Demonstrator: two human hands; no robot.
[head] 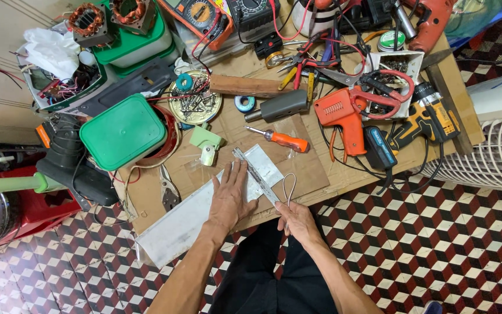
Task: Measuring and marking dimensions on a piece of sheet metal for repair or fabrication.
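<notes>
Cluttered cardboard-topped bench (315,174), left hand (229,197) spread flat on white sheet (181,224), right hand (297,221) grip pinching wire loop (289,187)

Metal ruler (255,174) slanted, thin wire loop (289,187), perhaps touching

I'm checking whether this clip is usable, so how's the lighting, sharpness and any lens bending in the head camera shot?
Head view: even, soft light with only faint shadows; left hand and right hand look sharp, as does the orange screwdriver; slight glare on the metal strip; wide-lens bending curves the table edge and the floor tiles.
</notes>
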